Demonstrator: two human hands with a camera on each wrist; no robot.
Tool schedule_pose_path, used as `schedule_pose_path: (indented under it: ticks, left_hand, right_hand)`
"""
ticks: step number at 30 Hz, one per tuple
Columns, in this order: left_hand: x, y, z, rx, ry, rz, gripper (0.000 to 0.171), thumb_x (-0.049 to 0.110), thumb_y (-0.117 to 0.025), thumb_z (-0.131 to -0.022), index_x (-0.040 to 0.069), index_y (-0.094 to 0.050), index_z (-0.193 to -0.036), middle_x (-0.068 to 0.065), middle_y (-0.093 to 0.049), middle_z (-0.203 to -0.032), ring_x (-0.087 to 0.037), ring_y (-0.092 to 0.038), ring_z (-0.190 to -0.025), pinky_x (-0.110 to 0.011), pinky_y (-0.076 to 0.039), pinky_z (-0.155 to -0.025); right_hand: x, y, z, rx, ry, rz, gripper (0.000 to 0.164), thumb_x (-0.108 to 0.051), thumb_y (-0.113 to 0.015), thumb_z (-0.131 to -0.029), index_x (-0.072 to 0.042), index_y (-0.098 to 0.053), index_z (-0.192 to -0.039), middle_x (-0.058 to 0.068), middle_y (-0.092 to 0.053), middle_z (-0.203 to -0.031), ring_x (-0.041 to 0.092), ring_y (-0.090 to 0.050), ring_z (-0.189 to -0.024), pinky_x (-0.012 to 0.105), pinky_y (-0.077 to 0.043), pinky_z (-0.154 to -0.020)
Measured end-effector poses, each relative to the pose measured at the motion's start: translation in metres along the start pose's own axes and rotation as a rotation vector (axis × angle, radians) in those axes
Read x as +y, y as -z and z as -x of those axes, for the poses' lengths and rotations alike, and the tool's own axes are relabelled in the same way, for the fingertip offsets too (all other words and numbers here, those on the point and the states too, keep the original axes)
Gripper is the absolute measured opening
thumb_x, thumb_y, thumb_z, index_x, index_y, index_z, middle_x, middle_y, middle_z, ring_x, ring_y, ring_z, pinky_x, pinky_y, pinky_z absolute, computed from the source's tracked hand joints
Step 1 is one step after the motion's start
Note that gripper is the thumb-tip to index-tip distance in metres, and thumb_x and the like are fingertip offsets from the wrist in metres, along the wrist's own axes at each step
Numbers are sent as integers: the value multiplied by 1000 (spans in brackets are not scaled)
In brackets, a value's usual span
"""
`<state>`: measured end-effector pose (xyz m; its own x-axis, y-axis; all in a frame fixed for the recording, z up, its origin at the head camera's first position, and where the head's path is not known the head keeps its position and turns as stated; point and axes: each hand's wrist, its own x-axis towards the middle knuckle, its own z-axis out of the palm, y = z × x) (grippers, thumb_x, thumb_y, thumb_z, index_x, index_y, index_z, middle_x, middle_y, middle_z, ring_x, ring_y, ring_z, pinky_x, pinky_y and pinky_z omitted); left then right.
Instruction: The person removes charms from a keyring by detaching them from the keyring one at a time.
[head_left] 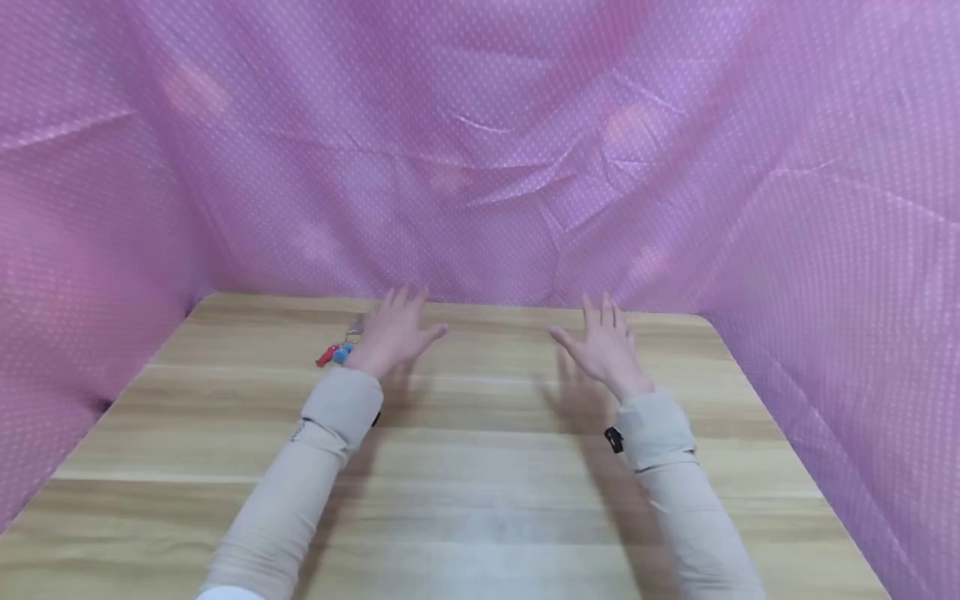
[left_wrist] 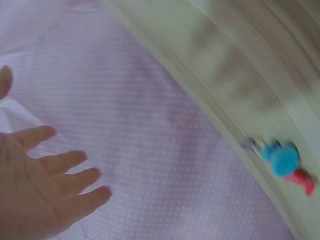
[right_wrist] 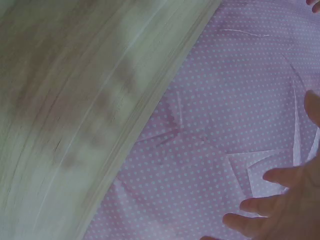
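My left hand (head_left: 393, 333) is held over the far left part of the table, fingers spread and nothing in them. Just beside it on the wood lies a keychain (head_left: 342, 353) with a metal ring, a blue round piece and a red piece; the hand hides part of it in the head view. The left wrist view shows the keychain (left_wrist: 284, 161) near the table's edge, apart from the fingers. Over the far right part, my right hand (head_left: 603, 346) is also spread and holds nothing. Its fingers (right_wrist: 250, 222) show in the right wrist view against the cloth.
The wood-grain table (head_left: 480, 467) reaches back to a pink-purple dotted cloth (head_left: 487, 167), which hangs creased behind it and along both sides. Shadows of both arms fall on the tabletop. A black band piece (head_left: 614, 440) shows at the right wrist.
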<state>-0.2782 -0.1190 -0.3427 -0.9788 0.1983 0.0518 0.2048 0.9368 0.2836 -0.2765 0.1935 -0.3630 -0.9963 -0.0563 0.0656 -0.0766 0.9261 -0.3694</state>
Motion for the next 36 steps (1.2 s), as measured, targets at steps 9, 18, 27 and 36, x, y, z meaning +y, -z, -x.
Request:
schedule_pose_path:
  ticks: [9,18,27,36]
  left_hand:
    - [6,7,30,109,-48,241,60,42,-52,-90,9,-38,-138,-15,-36,-143,-34,-33,-131,-55,-29,-107]
    - [2,-9,57,281,-68,407,35,25,-58,-87,8,-59,-118,-12,-58,-123,-27,-62,-91,-43,-51,-85]
    - [-23,-23,58,180,15,635,29,13,-54,-89,6,-59,-117,-15,-53,-128,-33,-47,-119,-44,-47,-94]
    - [-86,-34,31,189,60,627,30,12,-50,-92,3,-55,-121,-20,-49,-131,-40,-49,-116,-50,-42,-98]
  right_hand:
    - [-4,-2,16,109,57,-196,79,-52,-48,-89,-3,-20,-144,21,-18,-150,40,-17,-137,56,-17,-111]
    - [-10,-7,33,170,121,-374,58,-35,-56,-90,-8,-37,-138,18,-40,-140,38,-44,-120,52,-39,-99]
    - [-19,-12,44,139,154,-449,52,-26,-60,-89,-2,-44,-132,19,-45,-135,38,-48,-118,47,-45,-97]
    - [-21,-19,46,161,177,-430,42,-21,-60,-89,1,-53,-124,19,-54,-127,35,-55,-111,41,-49,-92]
